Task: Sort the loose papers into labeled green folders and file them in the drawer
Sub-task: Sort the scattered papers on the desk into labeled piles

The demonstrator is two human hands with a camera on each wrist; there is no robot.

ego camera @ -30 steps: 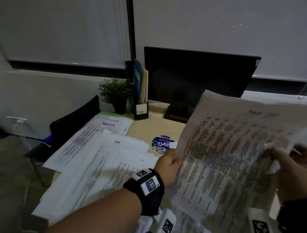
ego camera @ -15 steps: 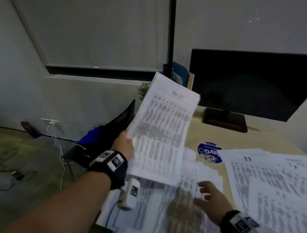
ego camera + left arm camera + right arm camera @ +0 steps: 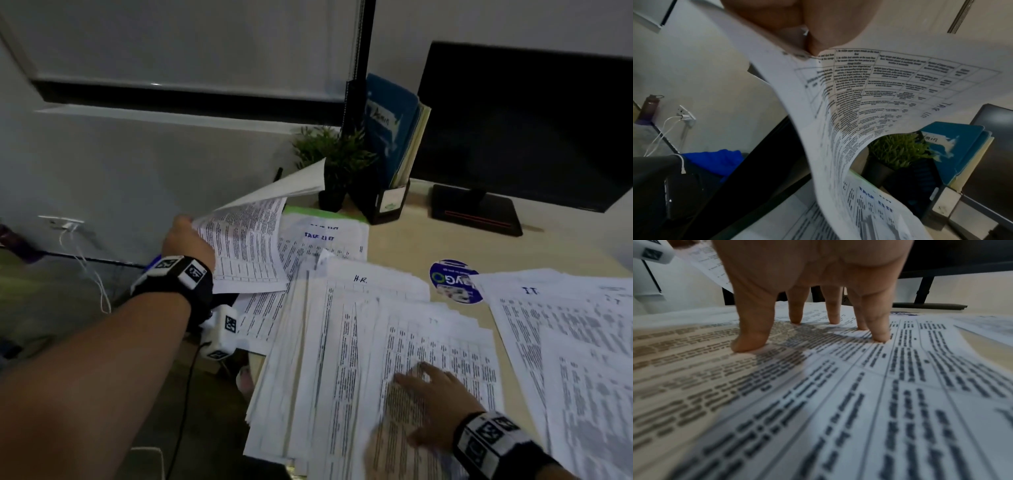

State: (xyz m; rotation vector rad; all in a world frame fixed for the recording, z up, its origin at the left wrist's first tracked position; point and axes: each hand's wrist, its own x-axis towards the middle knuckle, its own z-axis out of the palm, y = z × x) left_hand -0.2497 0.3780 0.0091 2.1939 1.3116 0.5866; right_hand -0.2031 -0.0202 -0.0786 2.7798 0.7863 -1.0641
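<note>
The left hand [image 3: 186,241] pinches one printed sheet [image 3: 248,245] by its near edge, thumb on top, and the page bows and droops over the far-left stack headed "Task List" [image 3: 320,240], which lies on a green folder [image 3: 308,212] by the potted plant [image 3: 337,164]. The right hand [image 3: 433,394] rests spread on the middle pile marked "HR" [image 3: 359,342], fingertips [image 3: 749,345] straight and pressing the top page, gripping nothing. A third pile marked "IT" [image 3: 565,325] lies to the right on the desk [image 3: 404,246]. A single sheet is light and limp, so it probably folds or sails if swung fast; held at one edge it sags, and two corners would likely keep it flatter. The fanned piles look slippery, so a flat palm seems the safest way to steady them while the sheet is laid down
</note>
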